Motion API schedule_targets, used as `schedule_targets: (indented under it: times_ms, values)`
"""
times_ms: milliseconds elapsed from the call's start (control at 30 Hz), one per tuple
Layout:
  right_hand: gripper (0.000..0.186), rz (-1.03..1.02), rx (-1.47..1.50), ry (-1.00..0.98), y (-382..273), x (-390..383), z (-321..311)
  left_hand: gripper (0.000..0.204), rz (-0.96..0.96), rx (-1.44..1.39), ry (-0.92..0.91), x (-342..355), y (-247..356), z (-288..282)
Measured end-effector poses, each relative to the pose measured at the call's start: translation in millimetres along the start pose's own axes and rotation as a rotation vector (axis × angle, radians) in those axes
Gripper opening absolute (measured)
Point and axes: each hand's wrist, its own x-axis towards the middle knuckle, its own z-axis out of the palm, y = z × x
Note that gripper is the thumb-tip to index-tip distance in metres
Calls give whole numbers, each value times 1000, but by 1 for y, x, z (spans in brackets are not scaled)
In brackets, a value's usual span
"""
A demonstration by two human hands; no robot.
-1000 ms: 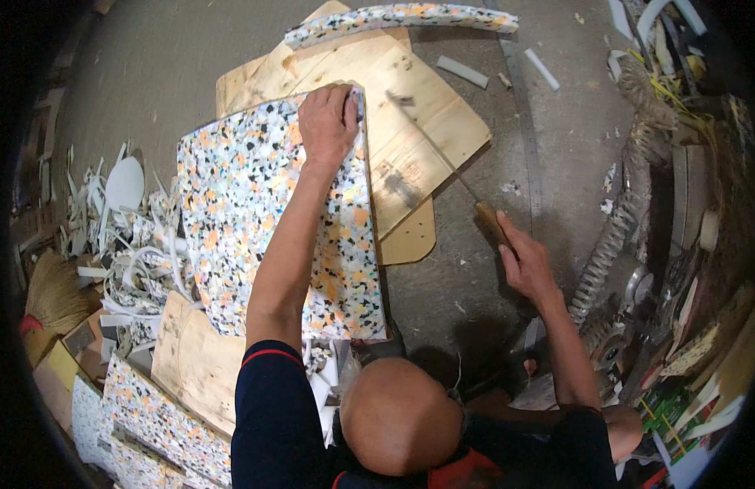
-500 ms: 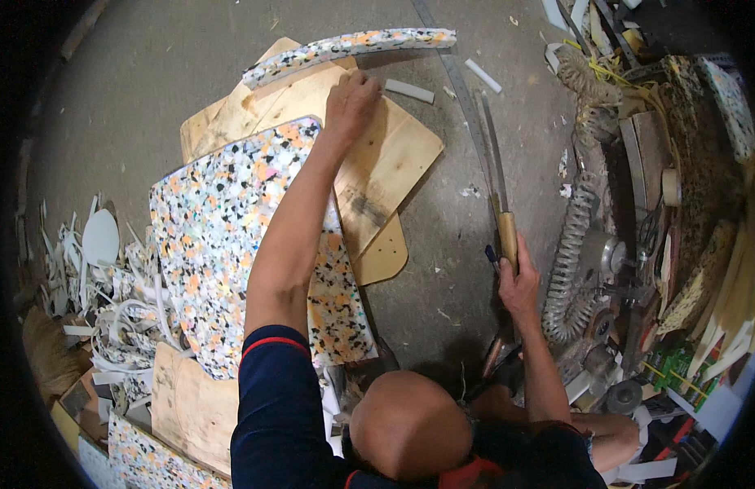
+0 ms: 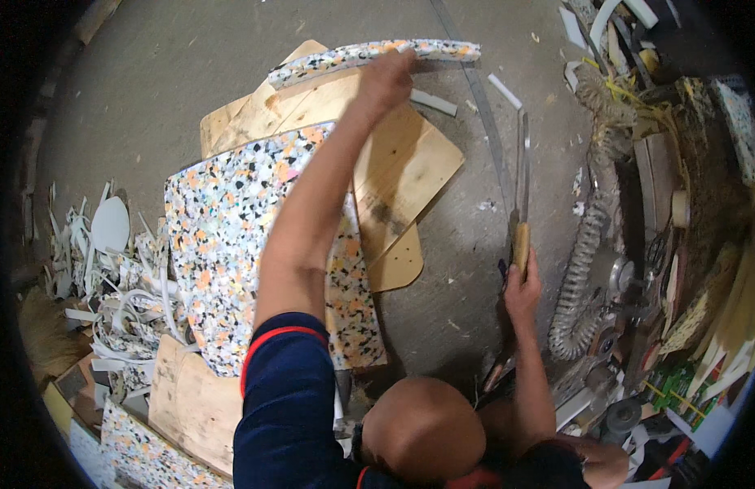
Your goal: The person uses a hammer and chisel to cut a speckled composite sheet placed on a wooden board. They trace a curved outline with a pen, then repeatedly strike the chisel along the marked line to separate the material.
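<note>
My left hand (image 3: 387, 80) reaches over the boards to a curved strip of speckled foam (image 3: 320, 65), its fingers bent at the strip's near edge. The thumb side is blurred. A long thin-bladed knife (image 3: 521, 232) with a wooden handle is gripped in my right hand (image 3: 522, 289), its blade pointing away from me over the floor. Under my left forearm lies a large speckled foam panel (image 3: 231, 220). Light plywood boards (image 3: 410, 155) are stacked beneath and beyond the panel.
A flat metal ruler (image 3: 487, 138) lies on the floor beside the blade. White offcuts (image 3: 434, 102) are nearby. Scrap strips (image 3: 133, 285) heap up on the left. A coiled air hose (image 3: 577, 277) and clutter line the right. Another plywood piece (image 3: 194, 391) sits at lower left.
My left hand has moved away from the plywood, up and to the right, onto the foam strip. My right hand keeps the knife. The whole view has shifted slightly.
</note>
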Motion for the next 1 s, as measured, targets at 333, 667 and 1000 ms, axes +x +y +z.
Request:
schedule_targets:
  times_ms: [333,667,1000]
  values:
    - [64,-38,-360,211,1,28,32,19,29,25,-42,-22,40,71]
    - [71,41,-557,177,19,27,31,14,256,-535,-527,4,87,74]
    - [70,69,-554,132,15,28,27,29,-278,660,-397,2,-55,-106]
